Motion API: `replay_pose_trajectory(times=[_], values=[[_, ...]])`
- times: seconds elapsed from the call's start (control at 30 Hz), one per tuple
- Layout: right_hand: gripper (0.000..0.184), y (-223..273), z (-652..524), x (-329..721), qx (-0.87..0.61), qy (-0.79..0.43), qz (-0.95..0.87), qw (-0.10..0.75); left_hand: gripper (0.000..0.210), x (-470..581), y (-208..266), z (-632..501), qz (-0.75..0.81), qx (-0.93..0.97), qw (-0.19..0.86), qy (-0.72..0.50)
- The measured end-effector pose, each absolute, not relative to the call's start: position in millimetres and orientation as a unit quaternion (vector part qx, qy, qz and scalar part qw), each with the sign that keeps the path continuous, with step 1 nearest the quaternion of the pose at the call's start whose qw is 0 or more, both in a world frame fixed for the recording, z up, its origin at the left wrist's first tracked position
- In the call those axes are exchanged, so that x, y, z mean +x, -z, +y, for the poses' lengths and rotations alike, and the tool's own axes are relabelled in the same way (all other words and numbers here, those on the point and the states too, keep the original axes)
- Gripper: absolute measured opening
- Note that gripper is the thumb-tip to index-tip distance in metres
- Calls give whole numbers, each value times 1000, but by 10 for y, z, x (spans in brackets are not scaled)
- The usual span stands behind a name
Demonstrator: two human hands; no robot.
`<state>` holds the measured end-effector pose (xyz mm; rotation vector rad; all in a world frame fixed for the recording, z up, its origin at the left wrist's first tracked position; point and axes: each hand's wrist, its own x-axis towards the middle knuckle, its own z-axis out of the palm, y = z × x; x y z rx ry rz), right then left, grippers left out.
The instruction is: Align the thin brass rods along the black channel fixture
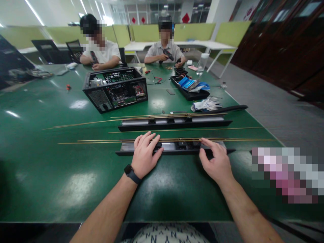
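Observation:
My left hand [144,154], with a dark watch [132,173] on its wrist, lies with spread fingers over the left part of a long black-and-silver rail [172,147]. Its fingertips reach thin brass-coloured rods [101,141] that run lengthwise along the rail and stick out past both ends. Over the rail's right part is my right hand [216,158], thumb and fingers apart, index fingertip at the rods. Whether either hand presses on them I cannot tell. Behind, a single rod [243,128] lies in front of a second similar rail [174,126], which has more rods [83,123] along it.
An opened black computer case [116,89] stands at the back left. Behind the rails are gloves [207,104], a black tray [192,95] with blue items, and red-handled pliers [158,80]. Two people sit across the green table [164,192], one holding a power drill [168,54]. A pixelated patch covers the right edge.

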<state>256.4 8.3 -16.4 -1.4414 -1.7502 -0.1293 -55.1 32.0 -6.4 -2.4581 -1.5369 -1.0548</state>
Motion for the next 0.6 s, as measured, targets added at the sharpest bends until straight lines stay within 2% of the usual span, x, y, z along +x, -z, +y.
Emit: replay_pose_trajectory(times=[0.2,0.4,0.6], values=[[25,173,93,2633,-624,78,-646,434,44,-547,62,317,-493,-798,34,346],[32,187,87,2562,-568,69,-706,417,44,-552,64,322,-492,-798,36,346],[27,171,96,2632,-629,81,-641,431,44,-548,65,318,-493,-797,33,348]])
